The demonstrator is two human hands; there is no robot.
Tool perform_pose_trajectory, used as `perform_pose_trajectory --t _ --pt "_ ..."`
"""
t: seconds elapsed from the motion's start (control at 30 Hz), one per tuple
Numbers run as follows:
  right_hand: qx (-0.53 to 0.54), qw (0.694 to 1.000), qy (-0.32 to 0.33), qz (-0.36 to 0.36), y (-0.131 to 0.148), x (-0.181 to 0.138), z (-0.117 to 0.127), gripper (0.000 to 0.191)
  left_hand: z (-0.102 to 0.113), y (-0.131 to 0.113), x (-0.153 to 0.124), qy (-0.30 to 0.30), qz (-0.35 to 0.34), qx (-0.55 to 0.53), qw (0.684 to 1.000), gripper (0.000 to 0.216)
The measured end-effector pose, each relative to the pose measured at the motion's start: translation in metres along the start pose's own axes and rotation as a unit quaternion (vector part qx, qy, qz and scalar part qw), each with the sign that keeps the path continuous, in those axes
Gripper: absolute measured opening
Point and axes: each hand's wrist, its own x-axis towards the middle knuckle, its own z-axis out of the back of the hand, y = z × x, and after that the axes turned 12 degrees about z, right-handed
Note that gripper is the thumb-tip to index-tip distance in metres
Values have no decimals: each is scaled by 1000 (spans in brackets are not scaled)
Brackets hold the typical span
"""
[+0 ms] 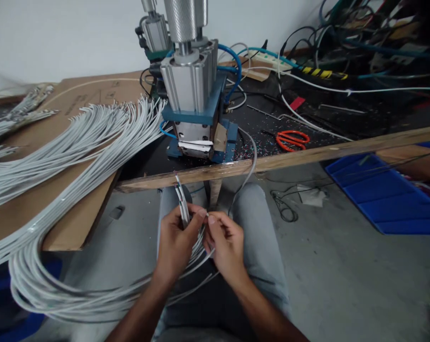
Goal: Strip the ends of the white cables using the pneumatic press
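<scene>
My left hand (pixel 175 240) is closed around a small bunch of white cables (pixel 181 199), their stripped ends pointing up toward the bench edge. Beside it, my right hand (pixel 225 242) pinches the tip of a single white cable between thumb and forefinger, almost touching the left hand. Both hands hover over my lap, in front of a pneumatic press machine (pixel 195 95) with a blue frame on the bench. A large bundle of white cables (pixel 76 142) fans across cardboard at the left and loops down under my arms.
Orange-handled scissors (pixel 292 139) lie on the dark benchtop right of the machine. A wooden strip (pixel 307 156) edges the bench. Tangled wires and a power strip (pixel 272 59) fill the back right. A blue bin (pixel 386 194) sits on the concrete floor.
</scene>
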Motion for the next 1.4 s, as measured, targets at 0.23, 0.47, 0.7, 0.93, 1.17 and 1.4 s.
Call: perform_pose_trajectory --t 0.23,0.47,0.7,0.93,1.17,1.4 --pt "-49 990 -119 51 9 -5 -38 70 -10 15 -14 -85 19 -157 984 49" --pt "-69 989 -116 57 9 -6 -38 69 -9 14 -17 -78 1 -165 983 47" --pt "-70 991 -107 36 11 -7 -37 74 -9 15 -18 -45 18 -177 983 44" --pt "-64 992 -107 33 10 -6 -36 75 -7 15 -18 -41 28 -172 984 46" --pt "-66 998 -6 24 14 0 -22 72 2 4 -8 16 35 -142 989 49" --pt "-345 834 143 406 32 20 27 32 13 -16 5 21 46 -158 986 50"
